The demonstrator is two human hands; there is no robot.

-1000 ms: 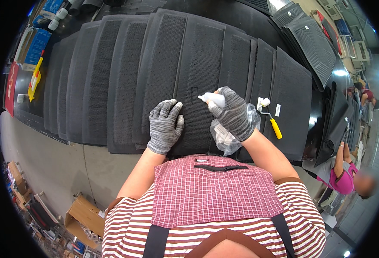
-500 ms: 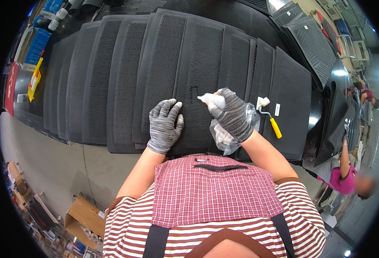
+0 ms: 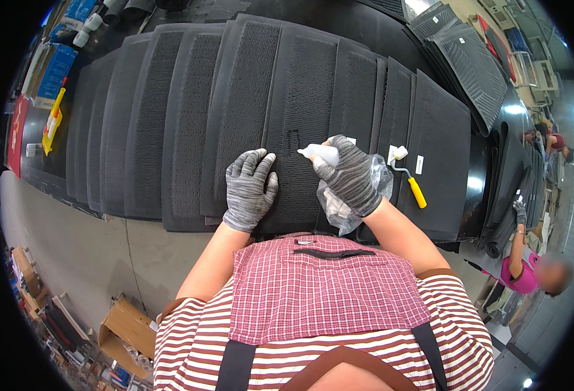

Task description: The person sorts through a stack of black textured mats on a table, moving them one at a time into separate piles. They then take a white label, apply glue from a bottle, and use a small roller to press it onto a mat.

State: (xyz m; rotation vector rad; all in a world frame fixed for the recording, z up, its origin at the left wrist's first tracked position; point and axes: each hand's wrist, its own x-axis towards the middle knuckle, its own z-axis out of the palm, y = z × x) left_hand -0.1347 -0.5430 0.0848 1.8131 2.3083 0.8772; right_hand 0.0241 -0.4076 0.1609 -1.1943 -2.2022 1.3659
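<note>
The left hand (image 3: 250, 187), in a grey knit glove, lies flat with its fingers spread slightly apart on the nearest black car floor mat (image 3: 300, 124), palm down near the mat's front edge. The right hand (image 3: 350, 176), gloved the same way, has its fingers curled tight around a small white squeeze bottle (image 3: 320, 154), whose nozzle points left toward a small rectangular cut-out outline (image 3: 293, 139) in the mat's textured centre panel; the tip sits just beside that outline. A crumpled clear plastic bag (image 3: 339, 207) is tucked under the right wrist and rests on the mat. The mat is the top one of a fanned row of overlapping mats spread over the black worktable (image 3: 479, 182). Just to the right of the right hand lies a small roller with a yellow handle (image 3: 409, 178) on the neighbouring mat. Far to the left, a yellow tool (image 3: 53, 120) lies at the table's edge. At the right rim another person in a pink top (image 3: 520, 274) works at a separate stack of mats.
</note>
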